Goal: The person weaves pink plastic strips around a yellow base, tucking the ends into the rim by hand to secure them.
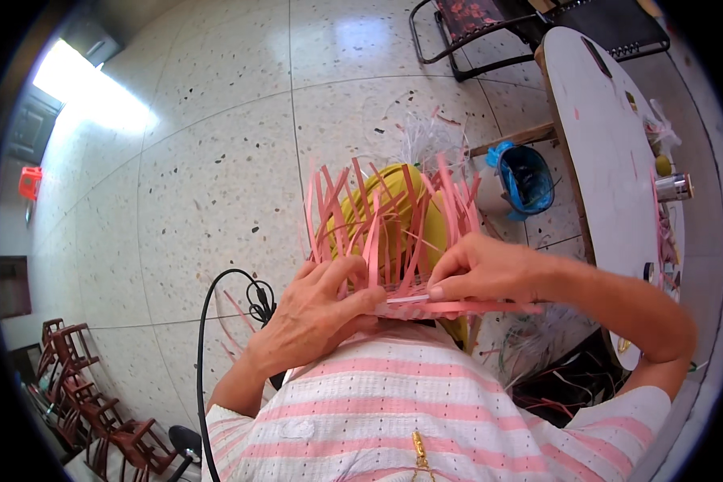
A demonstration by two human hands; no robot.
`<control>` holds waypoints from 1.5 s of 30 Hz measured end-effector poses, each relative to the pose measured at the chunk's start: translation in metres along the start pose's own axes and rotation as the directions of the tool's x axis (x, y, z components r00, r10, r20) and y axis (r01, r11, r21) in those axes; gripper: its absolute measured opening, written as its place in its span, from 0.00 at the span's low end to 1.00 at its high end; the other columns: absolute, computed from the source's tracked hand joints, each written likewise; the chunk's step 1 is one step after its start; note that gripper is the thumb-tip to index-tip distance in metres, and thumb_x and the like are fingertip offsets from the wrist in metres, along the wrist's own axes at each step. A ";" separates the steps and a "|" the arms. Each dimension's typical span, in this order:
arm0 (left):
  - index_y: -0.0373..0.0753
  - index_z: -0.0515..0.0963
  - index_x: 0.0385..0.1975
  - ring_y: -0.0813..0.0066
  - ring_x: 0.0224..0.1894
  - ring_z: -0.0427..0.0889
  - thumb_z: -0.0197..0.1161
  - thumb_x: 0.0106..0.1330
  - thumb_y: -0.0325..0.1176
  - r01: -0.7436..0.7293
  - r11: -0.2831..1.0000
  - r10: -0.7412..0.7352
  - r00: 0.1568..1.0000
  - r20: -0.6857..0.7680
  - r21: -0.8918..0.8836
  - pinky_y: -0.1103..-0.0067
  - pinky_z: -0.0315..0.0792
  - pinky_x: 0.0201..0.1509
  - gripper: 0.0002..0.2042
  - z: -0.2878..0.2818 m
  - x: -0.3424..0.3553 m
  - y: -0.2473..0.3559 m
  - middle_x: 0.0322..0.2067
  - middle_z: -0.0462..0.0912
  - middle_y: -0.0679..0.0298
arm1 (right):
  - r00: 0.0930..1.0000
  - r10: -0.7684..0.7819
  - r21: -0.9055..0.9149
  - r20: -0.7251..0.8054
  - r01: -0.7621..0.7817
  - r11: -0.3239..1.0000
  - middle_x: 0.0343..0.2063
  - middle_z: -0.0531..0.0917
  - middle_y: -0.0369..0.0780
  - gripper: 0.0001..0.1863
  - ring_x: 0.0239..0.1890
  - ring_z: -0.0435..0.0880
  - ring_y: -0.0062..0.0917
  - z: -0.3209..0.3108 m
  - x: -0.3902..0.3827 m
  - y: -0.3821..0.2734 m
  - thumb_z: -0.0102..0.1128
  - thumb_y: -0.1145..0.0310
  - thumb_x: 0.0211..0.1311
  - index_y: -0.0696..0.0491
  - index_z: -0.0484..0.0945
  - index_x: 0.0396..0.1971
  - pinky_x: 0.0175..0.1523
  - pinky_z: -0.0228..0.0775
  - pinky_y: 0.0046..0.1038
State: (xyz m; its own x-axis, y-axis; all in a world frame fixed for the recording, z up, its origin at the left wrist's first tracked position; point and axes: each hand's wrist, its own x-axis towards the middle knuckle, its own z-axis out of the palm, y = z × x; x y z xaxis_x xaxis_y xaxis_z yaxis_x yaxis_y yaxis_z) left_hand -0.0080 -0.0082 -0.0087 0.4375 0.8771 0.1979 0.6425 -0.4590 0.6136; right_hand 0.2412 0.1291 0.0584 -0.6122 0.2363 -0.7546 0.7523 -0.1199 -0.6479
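Note:
In my lap, over yellow fabric [414, 181], rests a pink woven piece [394, 312], with many long loose pink strips [336, 217] standing up from it. My left hand [317, 305] is closed on its near left edge, thumb pressing beside a white strip [406, 299] that lies along the weave. My right hand [474, 273] pinches that white strip at its right part, just above a pink strip stretching out to the right. The underside of the weave and some of my fingertips are hidden.
At right stand a white oval table [586, 145] holding small items and a bin [526, 181] with a blue liner. A folding chair [458, 68] is at top, wooden stools [136, 438] lower left. A black cable [202, 337] runs left of me. Plastic scraps [426, 132] lie on the floor.

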 end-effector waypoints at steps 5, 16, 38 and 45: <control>0.52 0.79 0.48 0.64 0.43 0.79 0.71 0.61 0.37 -0.005 1.000 0.005 1.000 -0.023 -0.019 0.67 0.70 0.50 0.15 0.000 0.004 -0.007 0.46 0.74 0.63 | 0.882 -0.342 0.024 -0.325 0.369 0.929 0.27 0.85 0.34 0.09 0.29 0.79 0.12 0.038 0.003 0.064 0.61 0.76 0.67 0.61 0.85 0.44 0.33 0.71 0.19; 0.52 0.83 0.48 0.63 0.49 0.78 0.75 0.55 0.34 0.044 0.997 -0.040 0.997 -0.061 0.059 0.64 0.64 0.59 0.19 0.001 0.002 -0.016 0.54 0.75 0.61 | 0.969 -0.224 0.583 -0.101 0.240 0.776 0.28 0.87 0.38 0.18 0.21 0.83 0.15 0.039 0.006 0.089 0.63 0.71 0.72 0.57 0.81 0.58 0.21 0.71 0.16; 0.44 0.82 0.41 0.67 0.43 0.80 0.72 0.55 0.30 -0.085 0.996 0.083 0.985 -0.150 -0.003 0.67 0.66 0.54 0.13 0.018 0.023 -0.024 0.41 0.80 0.66 | 0.980 -0.175 0.631 -0.092 0.193 0.751 0.28 0.87 0.42 0.17 0.21 0.85 0.19 0.033 0.019 0.085 0.60 0.71 0.73 0.60 0.77 0.58 0.22 0.74 0.17; 0.49 0.83 0.47 0.66 0.44 0.79 0.71 0.59 0.34 -0.114 0.985 0.110 0.993 0.036 0.130 0.66 0.62 0.55 0.15 0.013 0.026 -0.021 0.47 0.78 0.64 | 0.983 -0.181 0.697 -0.005 0.134 0.704 0.28 0.87 0.43 0.18 0.22 0.86 0.20 0.028 0.024 0.092 0.60 0.72 0.73 0.62 0.76 0.58 0.22 0.75 0.17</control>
State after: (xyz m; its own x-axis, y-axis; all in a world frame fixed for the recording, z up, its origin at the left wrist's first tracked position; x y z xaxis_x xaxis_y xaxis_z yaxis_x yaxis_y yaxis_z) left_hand -0.0015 0.0221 -0.0263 0.5281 0.8155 0.2369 0.6647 -0.5705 0.4824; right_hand 0.2890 0.0972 -0.0221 -0.7373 0.2591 -0.6239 0.2782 -0.7252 -0.6299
